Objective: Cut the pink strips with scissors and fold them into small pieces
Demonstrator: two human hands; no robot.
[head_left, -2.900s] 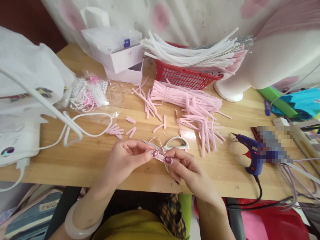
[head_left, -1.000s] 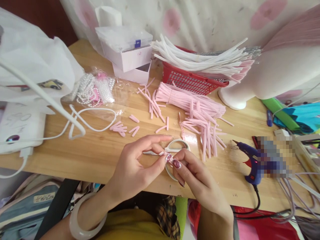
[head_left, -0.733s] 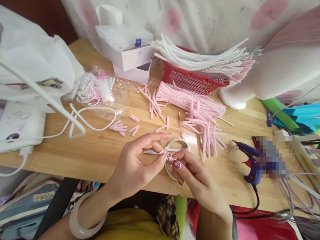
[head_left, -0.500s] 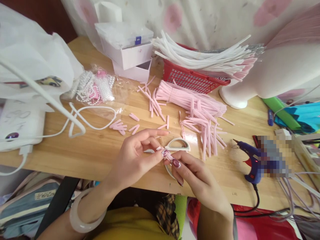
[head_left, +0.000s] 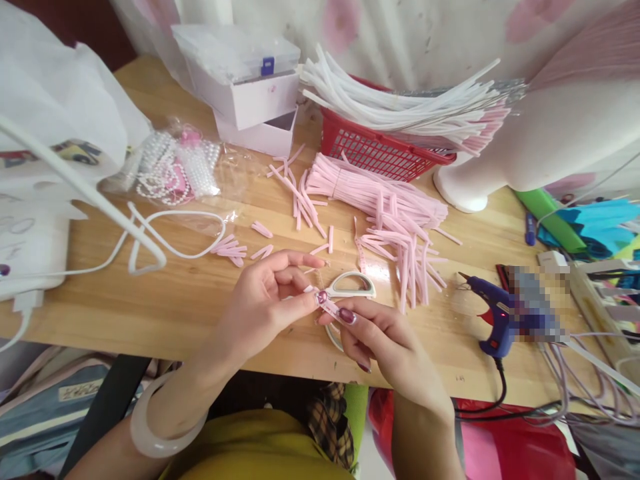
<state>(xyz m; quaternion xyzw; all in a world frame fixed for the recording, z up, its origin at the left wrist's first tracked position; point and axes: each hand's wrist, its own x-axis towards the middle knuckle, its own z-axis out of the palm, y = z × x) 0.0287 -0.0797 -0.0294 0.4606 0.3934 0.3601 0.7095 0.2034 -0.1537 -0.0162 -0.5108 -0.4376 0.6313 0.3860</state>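
Both hands were at work low in the middle of the frame, above the near edge of the wooden table (head_left: 165, 300). The left hand (head_left: 260, 310) was partly open, its forefinger stretched out towards the right while the thumb pressed on one end of a small pink strip (head_left: 330, 307). The right hand (head_left: 390, 337) was curled more tightly, with its thumb laid over the strip's other end; what its hidden fingertips did underneath, I couldn't tell. So the strip lay slanting between the two thumbs, just beyond the right thumb's nail and touching both hands. Right behind it, partly covered by the fingers, were the white-handled scissors (head_left: 350, 295), one loop showing above the right hand. Short pink pieces (head_left: 229, 249) lay to the left, past the left hand, and a heap of bent pink stems (head_left: 407, 253) sat right of centre, against a tied pink bundle (head_left: 350, 183). Behind that, at the upper centre, a red basket (head_left: 380, 150) carried long white stems (head_left: 395, 113). A blue glue gun (head_left: 495, 307) rested at the right, well apart from the hands, and a clear bag of pearly beads (head_left: 203, 167) lay at the left.
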